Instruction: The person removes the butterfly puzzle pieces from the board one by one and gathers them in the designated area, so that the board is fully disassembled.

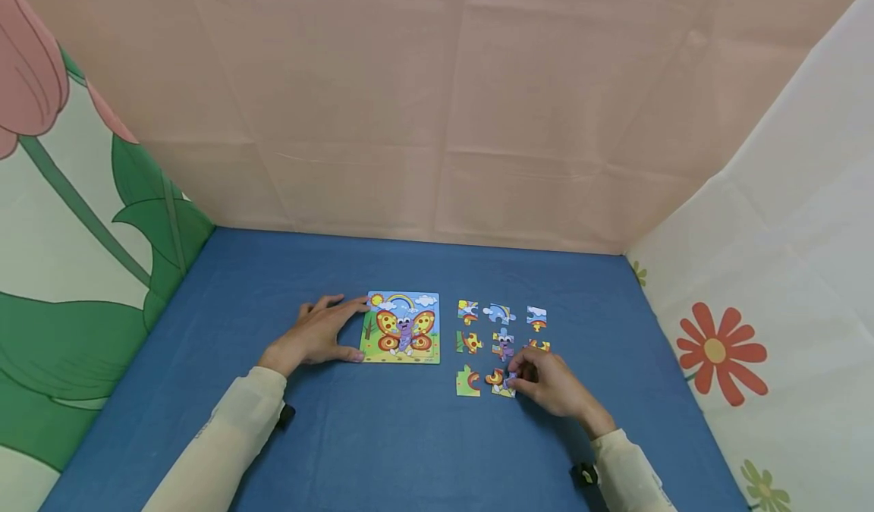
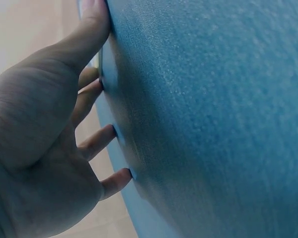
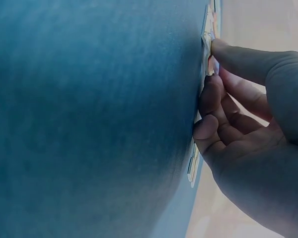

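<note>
A square butterfly puzzle board [image 1: 403, 328] lies flat on the blue table. My left hand [image 1: 319, 335] is spread at its left edge, with thumb and forefinger touching the border. In the left wrist view the other fingertips [image 2: 123, 178] rest on the cloth. Right of the board, loose jigsaw pieces lie in rows, among them a corner piece [image 1: 467, 382] with an orange curve. My right hand [image 1: 554, 381] pinches a jigsaw piece [image 1: 510, 380] between thumb and forefinger in the bottom row. The fingers partly cover that piece and the orange-winged piece [image 1: 538, 344] above.
Upper rows hold a rainbow piece [image 1: 500, 313], a cloud piece [image 1: 536, 315] and a purple body piece [image 1: 503, 343]. The blue cloth [image 1: 382, 451] stretches around them. A pinkish curtain [image 1: 437, 117] stands behind, with flower-printed sheets at both sides.
</note>
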`<action>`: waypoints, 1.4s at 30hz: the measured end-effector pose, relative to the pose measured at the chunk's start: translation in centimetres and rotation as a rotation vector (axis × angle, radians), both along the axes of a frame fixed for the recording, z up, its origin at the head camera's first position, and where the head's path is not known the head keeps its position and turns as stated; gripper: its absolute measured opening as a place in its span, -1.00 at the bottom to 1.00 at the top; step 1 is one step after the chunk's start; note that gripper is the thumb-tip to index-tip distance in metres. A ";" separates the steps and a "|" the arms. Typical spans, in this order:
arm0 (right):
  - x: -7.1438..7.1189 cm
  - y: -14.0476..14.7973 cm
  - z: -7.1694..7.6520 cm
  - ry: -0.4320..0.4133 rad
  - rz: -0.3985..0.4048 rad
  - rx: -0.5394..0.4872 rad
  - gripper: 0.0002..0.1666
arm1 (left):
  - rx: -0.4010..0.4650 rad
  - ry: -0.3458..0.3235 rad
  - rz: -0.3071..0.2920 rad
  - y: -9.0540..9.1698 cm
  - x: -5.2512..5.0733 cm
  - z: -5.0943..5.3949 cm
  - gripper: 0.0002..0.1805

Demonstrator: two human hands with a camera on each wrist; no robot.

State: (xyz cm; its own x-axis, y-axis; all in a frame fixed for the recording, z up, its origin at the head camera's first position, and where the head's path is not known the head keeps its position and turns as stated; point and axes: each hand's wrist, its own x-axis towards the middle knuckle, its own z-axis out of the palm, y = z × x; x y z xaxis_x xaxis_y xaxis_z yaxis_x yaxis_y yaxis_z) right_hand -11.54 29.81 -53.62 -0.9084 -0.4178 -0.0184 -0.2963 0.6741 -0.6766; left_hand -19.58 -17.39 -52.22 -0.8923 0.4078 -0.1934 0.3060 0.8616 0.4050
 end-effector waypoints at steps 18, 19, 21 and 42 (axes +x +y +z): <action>-0.3 -0.3 0.4 0.098 0.033 0.071 -0.85 | 0.001 0.004 0.004 -0.1 0.0 0.0 0.09; -0.3 -0.3 0.4 0.095 0.037 0.074 -0.86 | 0.000 0.003 0.005 0.0 0.0 0.0 0.09; -0.2 -0.3 0.6 0.082 0.044 0.080 -0.85 | -0.001 0.003 0.003 0.0 0.0 0.0 0.09; -2.4 -3.9 3.6 0.096 0.133 0.094 -0.41 | -0.001 0.002 -0.001 0.0 -0.1 0.0 0.07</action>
State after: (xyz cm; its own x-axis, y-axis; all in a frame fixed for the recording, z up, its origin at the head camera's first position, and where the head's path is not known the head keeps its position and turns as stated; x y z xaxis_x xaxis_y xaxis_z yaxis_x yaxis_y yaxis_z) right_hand -13.98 25.92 -50.02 -0.8446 -0.5350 0.0204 -0.4471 0.6838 -0.5767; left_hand -19.66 -17.34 -52.21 -0.8924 0.4086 -0.1916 0.3079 0.8617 0.4034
